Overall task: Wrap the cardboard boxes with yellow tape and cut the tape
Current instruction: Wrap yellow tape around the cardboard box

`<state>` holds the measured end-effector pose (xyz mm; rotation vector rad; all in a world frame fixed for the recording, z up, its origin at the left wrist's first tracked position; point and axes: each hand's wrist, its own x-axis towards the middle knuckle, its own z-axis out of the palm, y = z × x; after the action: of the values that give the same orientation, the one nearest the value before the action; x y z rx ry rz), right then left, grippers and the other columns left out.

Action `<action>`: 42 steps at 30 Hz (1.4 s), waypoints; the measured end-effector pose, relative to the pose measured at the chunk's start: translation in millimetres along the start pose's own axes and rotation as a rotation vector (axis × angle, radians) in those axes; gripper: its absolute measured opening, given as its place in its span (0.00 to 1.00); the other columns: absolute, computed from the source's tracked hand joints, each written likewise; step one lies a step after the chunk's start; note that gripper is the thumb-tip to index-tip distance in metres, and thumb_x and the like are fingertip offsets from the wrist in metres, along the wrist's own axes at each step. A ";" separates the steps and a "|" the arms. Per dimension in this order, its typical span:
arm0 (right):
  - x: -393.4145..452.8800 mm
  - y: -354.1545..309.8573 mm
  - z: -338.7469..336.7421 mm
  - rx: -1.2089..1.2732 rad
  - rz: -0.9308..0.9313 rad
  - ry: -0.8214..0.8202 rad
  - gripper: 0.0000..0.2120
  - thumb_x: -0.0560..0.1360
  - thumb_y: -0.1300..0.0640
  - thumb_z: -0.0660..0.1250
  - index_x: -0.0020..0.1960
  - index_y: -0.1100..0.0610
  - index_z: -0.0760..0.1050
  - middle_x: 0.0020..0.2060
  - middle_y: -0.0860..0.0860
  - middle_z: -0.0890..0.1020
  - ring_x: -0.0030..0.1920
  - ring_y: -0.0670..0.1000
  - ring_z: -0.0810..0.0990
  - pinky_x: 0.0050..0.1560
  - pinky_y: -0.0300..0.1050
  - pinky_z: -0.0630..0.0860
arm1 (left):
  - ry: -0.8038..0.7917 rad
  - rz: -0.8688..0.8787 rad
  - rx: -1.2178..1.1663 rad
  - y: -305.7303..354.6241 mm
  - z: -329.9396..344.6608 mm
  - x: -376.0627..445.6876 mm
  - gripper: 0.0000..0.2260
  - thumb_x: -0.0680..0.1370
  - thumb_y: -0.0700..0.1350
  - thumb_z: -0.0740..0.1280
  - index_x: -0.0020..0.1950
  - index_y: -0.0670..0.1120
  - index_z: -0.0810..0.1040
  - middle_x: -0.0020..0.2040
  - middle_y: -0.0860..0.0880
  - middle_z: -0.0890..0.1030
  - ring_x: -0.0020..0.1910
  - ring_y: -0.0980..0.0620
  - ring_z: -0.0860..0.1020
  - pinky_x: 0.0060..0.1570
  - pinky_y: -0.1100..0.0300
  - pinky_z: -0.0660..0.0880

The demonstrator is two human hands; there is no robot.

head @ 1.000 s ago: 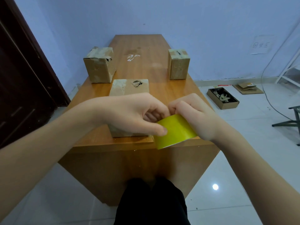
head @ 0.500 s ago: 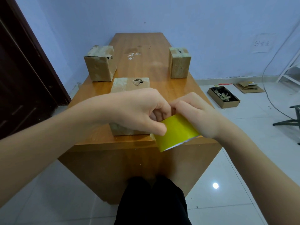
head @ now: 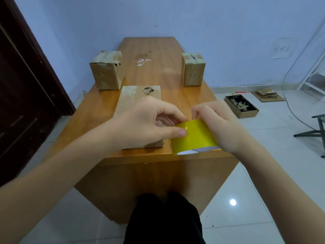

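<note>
A roll of yellow tape (head: 193,138) is held above the near edge of the wooden table (head: 158,67). My right hand (head: 218,124) grips the roll from the right. My left hand (head: 149,122) pinches the roll's left side, thumb on the yellow surface. Right behind my left hand lies the near cardboard box (head: 139,95), partly hidden by that hand. A second cardboard box (head: 107,71) stands at the left of the table. The third cardboard box (head: 193,69) stands at the right.
A dark door (head: 22,85) fills the left side. On the floor to the right are an open tray of scraps (head: 241,106), flattened cardboard (head: 267,95), a cable (head: 290,106) and a stool leg (head: 314,132). My dark-clothed legs (head: 165,221) are below the table's end.
My hands have eased slightly apart on the roll, and the left fingers have opened a little. The roll stays near the table's front edge.
</note>
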<state>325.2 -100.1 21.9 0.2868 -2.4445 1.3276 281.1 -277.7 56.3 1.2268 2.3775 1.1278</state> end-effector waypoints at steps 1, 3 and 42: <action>0.0 0.8 0.1 0.002 0.003 0.033 0.14 0.69 0.60 0.53 0.28 0.67 0.58 0.24 0.48 0.58 0.28 0.46 0.57 0.26 0.36 0.54 | 0.067 0.008 0.013 -0.6 3.4 -2.0 0.14 0.67 0.52 0.69 0.52 0.53 0.80 0.47 0.59 0.81 0.47 0.64 0.80 0.46 0.69 0.77; -0.2 1.5 -0.5 -0.006 0.002 0.092 0.14 0.69 0.60 0.53 0.28 0.67 0.58 0.23 0.46 0.56 0.27 0.46 0.56 0.26 0.37 0.53 | 0.251 0.050 0.100 -1.7 11.4 -6.9 0.11 0.70 0.50 0.72 0.51 0.51 0.82 0.47 0.57 0.81 0.46 0.64 0.79 0.45 0.67 0.78; -1.1 -3.5 -0.6 -0.175 0.026 0.213 0.15 0.70 0.57 0.52 0.27 0.52 0.52 0.21 0.47 0.55 0.26 0.47 0.54 0.29 0.44 0.51 | 0.349 0.262 0.488 -9.1 30.6 2.5 0.09 0.80 0.45 0.58 0.46 0.42 0.73 0.38 0.52 0.71 0.33 0.53 0.71 0.32 0.61 0.71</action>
<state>327.4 -101.5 24.5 0.0659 -2.3701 1.0833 289.9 -262.8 29.4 1.6501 2.9444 0.9159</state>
